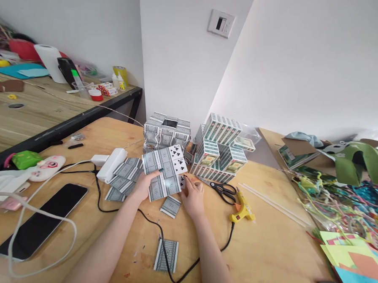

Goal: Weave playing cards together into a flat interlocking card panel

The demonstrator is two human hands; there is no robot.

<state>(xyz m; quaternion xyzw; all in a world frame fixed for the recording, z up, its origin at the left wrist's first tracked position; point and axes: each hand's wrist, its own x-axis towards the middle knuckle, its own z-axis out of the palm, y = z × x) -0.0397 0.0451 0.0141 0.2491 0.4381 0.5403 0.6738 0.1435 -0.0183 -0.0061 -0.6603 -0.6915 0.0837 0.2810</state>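
My left hand [145,185] grips a panel of joined playing cards [162,172] by its lower left part, thumb on top. Most of the panel shows grey patterned backs; club faces show along its right edge. At that edge, the curled fingers of my right hand [192,195] pinch a club card [182,182]. Below the panel lies a folded card piece [171,206], and another card piece [166,255] is nearer me, crossed by a black cable. Several folded card pieces [124,176] are piled left of my left hand. Behind the panel stands a boxy card structure [167,132].
Stacked card boxes [222,151] stand at the back right. Black scissors [226,192], a yellow glue gun [244,210] and glue sticks [272,204] lie to the right. A phone [43,220], white cable and power strip [112,165] are left. Craft scraps [340,208] crowd the far right.
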